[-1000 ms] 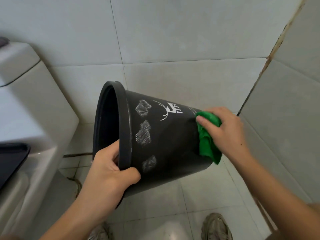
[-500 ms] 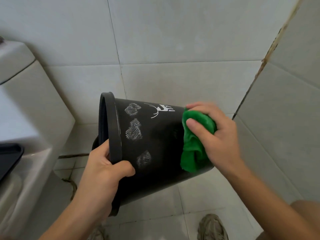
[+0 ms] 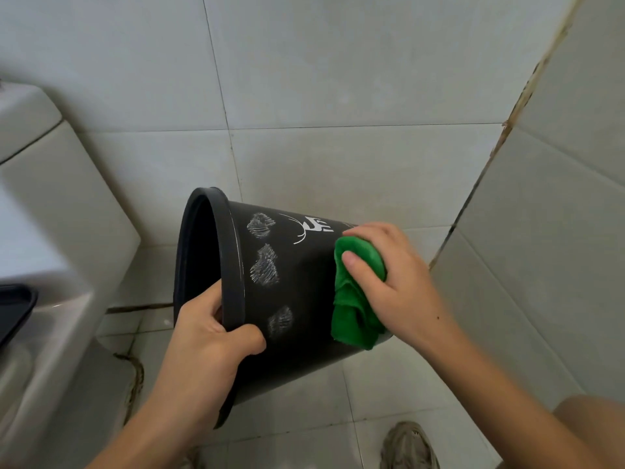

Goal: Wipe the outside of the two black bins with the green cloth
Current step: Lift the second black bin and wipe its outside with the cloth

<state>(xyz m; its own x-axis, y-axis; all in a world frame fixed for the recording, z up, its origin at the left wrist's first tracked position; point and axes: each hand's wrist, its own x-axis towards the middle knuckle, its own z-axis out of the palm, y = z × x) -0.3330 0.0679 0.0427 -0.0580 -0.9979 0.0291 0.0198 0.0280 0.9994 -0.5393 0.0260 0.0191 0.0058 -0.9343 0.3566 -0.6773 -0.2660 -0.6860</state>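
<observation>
Wiping the wall of the bin [image 3: 304,299] is the step in hand, and I judge it only partly done: the cloth [image 3: 355,313] sits near the base end, right of centre in the frame, while the stretch toward the rim, with its white scribbled patches, lies uncovered by it.

My left hand [image 3: 209,336] clamps the rim at lower centre, thumb on the outer wall and fingers hooked inside, so the bin hangs tipped on its side in the air, mouth toward the left of the frame. My right hand [image 3: 392,282] curls over the bunched cloth and presses it against the wall; the thumb lies on top of the fabric, and a fold dangles loose below the palm.

To do this well I would keep the left grip firm, since one hand carries the whole bin and any push from the cloth tends to twist it. I would press with the flat of the palm, sweep along the wall from base to rim, then turn the bin in the left hand to bring the hidden side up. The underside and the far side cannot be seen, so I cannot judge them.

Only one bin shows; the second is out of view.
</observation>
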